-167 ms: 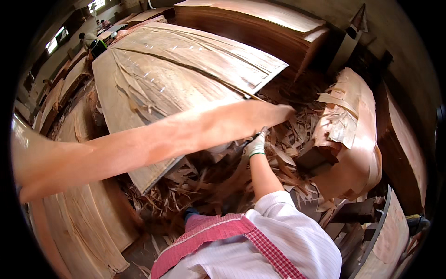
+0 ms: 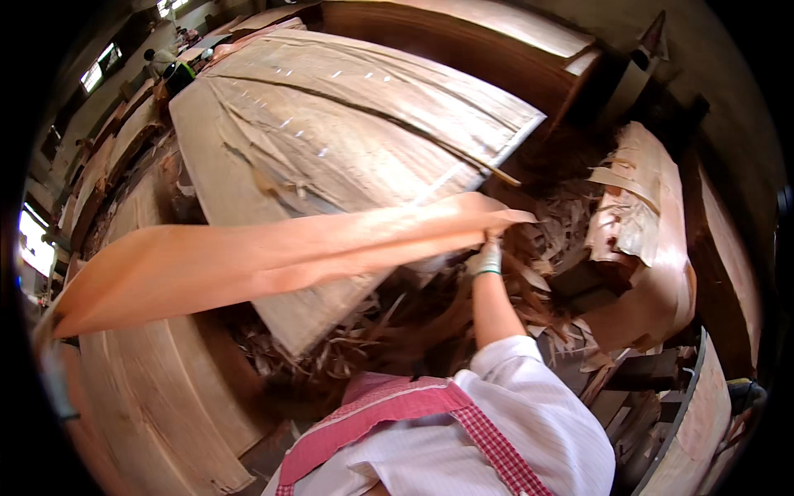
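A long reddish strip of wood veneer (image 2: 273, 256) is stretched across in front of me, its face bent and its edges wavy. My right hand (image 2: 486, 259), in a pale glove with a green-edged cuff, grips its right end with closed fingers. At the far left rim, my left hand (image 2: 59, 384), also gloved and blurred, is at the strip's other end and appears closed on it. Below and beyond the strip lies a broad stack of pale veneer sheets (image 2: 364, 124) with small white marks, partly covered by the strip.
Torn veneer scraps (image 2: 339, 351) litter the floor around the stack. To the right stands a veneer-covered block (image 2: 653, 190), with more sheets (image 2: 728, 248) leaning beyond it. Another tall pile (image 2: 447, 37) lies at the back. Long sheets (image 2: 157, 405) lie at left. A person (image 2: 159, 62) is far off.
The veneer strip's left end has swung inward and folded, and my left hand has come into view. In the picture, my right hand sits farther right and the view has shifted.
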The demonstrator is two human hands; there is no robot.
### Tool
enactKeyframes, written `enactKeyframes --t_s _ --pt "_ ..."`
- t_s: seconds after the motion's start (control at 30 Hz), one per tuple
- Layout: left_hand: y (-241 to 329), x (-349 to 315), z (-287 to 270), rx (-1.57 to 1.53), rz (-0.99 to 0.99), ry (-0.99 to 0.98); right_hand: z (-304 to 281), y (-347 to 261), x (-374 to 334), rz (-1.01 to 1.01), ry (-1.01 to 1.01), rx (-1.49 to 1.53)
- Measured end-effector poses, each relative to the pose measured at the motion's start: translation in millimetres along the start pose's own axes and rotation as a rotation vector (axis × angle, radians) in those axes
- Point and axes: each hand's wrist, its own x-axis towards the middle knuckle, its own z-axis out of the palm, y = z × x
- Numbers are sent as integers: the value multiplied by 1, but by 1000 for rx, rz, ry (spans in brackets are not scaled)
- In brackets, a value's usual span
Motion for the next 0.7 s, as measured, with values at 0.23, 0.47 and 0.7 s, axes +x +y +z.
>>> enactKeyframes --t_s 0.23,0.47,0.7 --pt "-191 210 170 289 19 -48 8 29 -135 -6 165 -248" --pt "60 313 359 -31 171 242 126 135 -263 61 107 -228" --pt "300 103 332 -170 1090 -407 150 196 -271 38 -201 -311"
